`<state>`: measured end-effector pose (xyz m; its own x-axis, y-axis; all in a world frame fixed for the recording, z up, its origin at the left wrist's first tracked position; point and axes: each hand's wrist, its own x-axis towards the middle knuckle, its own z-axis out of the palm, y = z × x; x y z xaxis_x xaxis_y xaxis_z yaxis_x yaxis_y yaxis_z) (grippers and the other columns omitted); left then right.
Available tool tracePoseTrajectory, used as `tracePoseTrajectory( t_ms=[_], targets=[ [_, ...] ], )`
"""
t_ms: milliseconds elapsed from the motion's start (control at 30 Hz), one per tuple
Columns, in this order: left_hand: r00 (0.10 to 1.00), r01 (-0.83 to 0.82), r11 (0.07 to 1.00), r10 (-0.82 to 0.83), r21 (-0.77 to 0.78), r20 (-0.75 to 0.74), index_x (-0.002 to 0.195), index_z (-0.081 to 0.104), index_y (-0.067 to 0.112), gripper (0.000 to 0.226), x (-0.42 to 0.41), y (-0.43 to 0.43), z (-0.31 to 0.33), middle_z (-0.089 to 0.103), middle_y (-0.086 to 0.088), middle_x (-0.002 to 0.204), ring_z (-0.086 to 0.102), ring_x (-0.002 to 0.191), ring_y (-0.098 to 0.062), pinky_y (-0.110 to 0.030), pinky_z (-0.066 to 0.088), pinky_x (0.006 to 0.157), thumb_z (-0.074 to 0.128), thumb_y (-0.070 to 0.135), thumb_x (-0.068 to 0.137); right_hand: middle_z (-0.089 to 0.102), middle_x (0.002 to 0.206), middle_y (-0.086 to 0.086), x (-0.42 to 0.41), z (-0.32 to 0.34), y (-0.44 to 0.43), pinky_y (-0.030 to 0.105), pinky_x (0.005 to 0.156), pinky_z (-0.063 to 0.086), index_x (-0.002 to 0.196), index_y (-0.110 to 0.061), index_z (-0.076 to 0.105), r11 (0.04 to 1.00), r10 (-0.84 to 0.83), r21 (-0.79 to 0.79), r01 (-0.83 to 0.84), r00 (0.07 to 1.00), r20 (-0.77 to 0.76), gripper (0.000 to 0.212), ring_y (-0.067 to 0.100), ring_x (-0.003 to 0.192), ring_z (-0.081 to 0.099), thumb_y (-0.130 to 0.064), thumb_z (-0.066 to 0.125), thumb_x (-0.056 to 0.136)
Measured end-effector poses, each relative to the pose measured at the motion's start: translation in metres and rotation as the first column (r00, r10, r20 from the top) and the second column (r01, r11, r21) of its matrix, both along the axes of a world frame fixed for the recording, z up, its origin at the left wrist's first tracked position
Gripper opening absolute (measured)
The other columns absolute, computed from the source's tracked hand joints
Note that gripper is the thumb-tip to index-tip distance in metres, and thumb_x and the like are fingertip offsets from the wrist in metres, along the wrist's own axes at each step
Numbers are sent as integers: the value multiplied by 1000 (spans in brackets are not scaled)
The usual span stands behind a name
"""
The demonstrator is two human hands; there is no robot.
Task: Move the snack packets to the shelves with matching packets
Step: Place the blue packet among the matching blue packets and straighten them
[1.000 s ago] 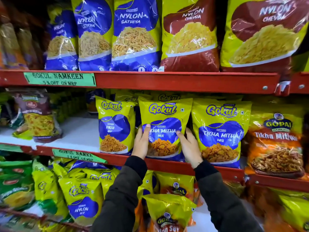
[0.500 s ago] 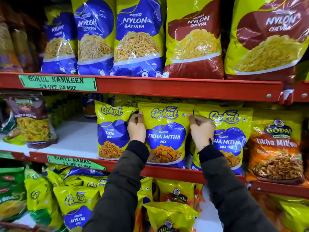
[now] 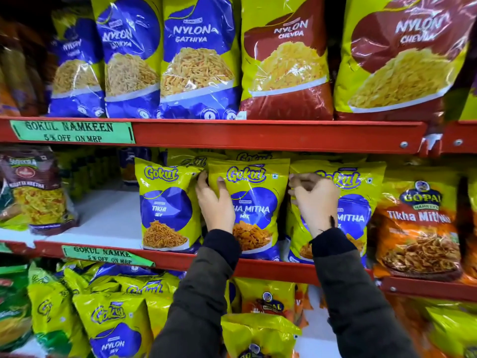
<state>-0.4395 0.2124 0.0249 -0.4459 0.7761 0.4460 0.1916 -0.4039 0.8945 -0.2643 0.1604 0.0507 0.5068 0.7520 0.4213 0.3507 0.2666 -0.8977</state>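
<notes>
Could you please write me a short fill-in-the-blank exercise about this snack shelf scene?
1. Both hands touch the Tikha Mitha Mix packet on the ____ shelf.
2. The left hand lies between that packet and the Tikhi ____ packet.
3. The right hand partly covers a second packet of the brand ____.
4. The shelf edge is coloured ____.

Missing words: middle; Sev; Gokul; red

On the red middle shelf [image 3: 258,267] we see, standing rightward from the Tikhi Sev packet [image 3: 167,208], two Tikha Mitha packets [image 3: 254,202] and an orange Gopal packet [image 3: 418,228].
</notes>
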Motion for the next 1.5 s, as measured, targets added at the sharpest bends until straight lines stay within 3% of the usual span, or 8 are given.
tracePoseTrajectory(
  t_ms=[233,433,633,800,900,1167,1367,1500],
  targets=[
    [947,37,959,56,282,-315,118,60,14,25,70,-36,7,62,-6,122,54,115,-26,-34,36,98,51,21,96,66,69,-15,66,5,-37,11,71,51,81,-24,69,944,-281,212,254,954,108,13,16,73,70,-35,64,87],
    [816,-106,994,72,-26,-574,84,70,11,53,117,-45,20,69,-21,83,65,83,-43,-42,50,69,45,56,93,69,118,20,141,2,-44,36,91,44,119,-3,65,923,-385,45,383,920,78,42,35,109,63,-34,67,91],
    [878,-150,981,73,-126,-473,88,69,8,55,137,-42,20,70,-24,87,65,87,-44,-44,52,74,48,60,91,70,89,12,163,-1,-39,34,75,48,103,-8,75,996,82,-15,-91,945,-317,20,22,83,62,-20,61,97],
    [981,188,974,-180,-130,72,77,64,19,23,134,-33,15,69,-3,76,60,69,-15,-16,44,63,70,40,85,69,74,4,167,-5,-34,37,76,46,74,-19,71,992,123,39,-117,933,-337,20,20,72,58,-18,66,94],
    [963,233,963,-208,-135,173,76,66,19,20,129,-31,13,63,-3,68,52,54,-5,-25,43,64,71,36,85,70,86,17,164,-8,-29,43,81,47,83,-11,71,990,136,95,-107,908,-396,12,25,81,60,-17,67,93],
    [991,135,976,-133,-173,23,84,71,3,24,128,-15,21,68,-17,72,61,68,-31,-46,56,78,70,27,86,75,81,13,163,-8,-7,16,60,51,64,-25,68,999,-37,27,46,959,-281,23,3,51,64,-31,74,86],
    [996,-53,995,47,-79,-82,81,70,14,21,117,-24,24,72,-7,75,68,72,-28,-33,52,66,72,35,82,78,93,24,171,-2,-7,49,80,61,77,-15,74,999,35,-29,-43,971,-238,20,37,78,73,-33,75,85],
    [968,-152,982,171,115,-185,90,62,15,18,179,-59,26,62,6,78,56,69,-16,-24,38,66,65,32,86,77,92,19,243,0,-50,31,61,57,80,-17,68,997,59,71,-39,953,-297,11,18,67,74,-23,72,88]
  ],
)
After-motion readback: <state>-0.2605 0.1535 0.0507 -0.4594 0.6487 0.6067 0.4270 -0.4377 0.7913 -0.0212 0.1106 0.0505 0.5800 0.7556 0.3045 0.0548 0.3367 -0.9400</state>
